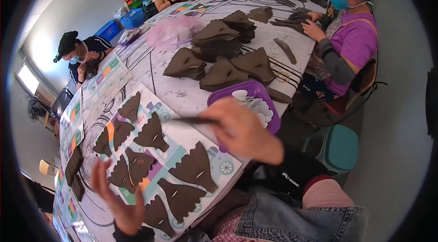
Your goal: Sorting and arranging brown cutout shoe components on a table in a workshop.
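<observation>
My right hand is closed on a thin dark strip-like piece, blurred by motion and seen nearly edge-on; I cannot make out its kind. It is held above a white board printed with coloured pictures. Over the board's near left corner, my left hand is open with its fingers apart, beside the dark pieces. Several dark brown fan-shaped pieces with scalloped edges, such as one near the front, lie spread on the board, most showing a small slit. Partly behind my right hand stands a purple basket of white oval pieces.
Stacks of similar dark pieces stand beyond the basket, beside a pink plastic bag. Dark strips lie at the table's left edge. Co-workers sit around the table, one in purple at right. A green stool stands right.
</observation>
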`<act>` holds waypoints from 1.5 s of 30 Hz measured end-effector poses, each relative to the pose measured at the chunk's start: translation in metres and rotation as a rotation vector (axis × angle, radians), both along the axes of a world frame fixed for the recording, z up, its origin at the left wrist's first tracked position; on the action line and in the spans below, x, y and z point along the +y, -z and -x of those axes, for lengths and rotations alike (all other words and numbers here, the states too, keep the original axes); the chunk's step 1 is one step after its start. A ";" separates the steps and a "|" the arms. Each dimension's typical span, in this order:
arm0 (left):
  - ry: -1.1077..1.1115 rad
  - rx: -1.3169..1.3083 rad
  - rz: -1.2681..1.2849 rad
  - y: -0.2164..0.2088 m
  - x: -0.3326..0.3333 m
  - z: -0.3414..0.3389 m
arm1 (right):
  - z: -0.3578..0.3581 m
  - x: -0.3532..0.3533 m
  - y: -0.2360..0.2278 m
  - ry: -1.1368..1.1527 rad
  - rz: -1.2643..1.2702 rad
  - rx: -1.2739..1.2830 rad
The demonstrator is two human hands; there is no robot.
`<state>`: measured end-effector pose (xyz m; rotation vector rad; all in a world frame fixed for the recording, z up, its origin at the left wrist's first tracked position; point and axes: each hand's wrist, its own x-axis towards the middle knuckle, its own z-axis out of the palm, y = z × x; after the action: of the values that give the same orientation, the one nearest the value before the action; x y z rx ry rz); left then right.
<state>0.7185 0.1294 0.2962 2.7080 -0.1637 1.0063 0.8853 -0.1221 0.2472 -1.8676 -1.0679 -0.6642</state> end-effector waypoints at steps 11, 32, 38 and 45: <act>-0.663 0.858 0.118 0.130 0.191 0.163 | -0.237 -0.275 0.088 0.509 -0.788 0.799; -0.882 0.845 0.189 0.138 0.177 0.172 | -0.134 -0.209 0.075 0.455 -0.557 0.263; -0.869 0.674 -0.072 0.142 0.160 0.154 | -0.033 -0.085 0.030 0.058 -0.014 -0.029; -0.837 0.562 0.001 0.128 0.141 0.160 | 0.028 0.015 0.064 -0.413 0.252 0.082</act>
<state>0.5588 0.2704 0.1685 2.9441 1.1319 0.3222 0.8568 -0.1067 0.1837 -1.7825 -1.4803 -0.2189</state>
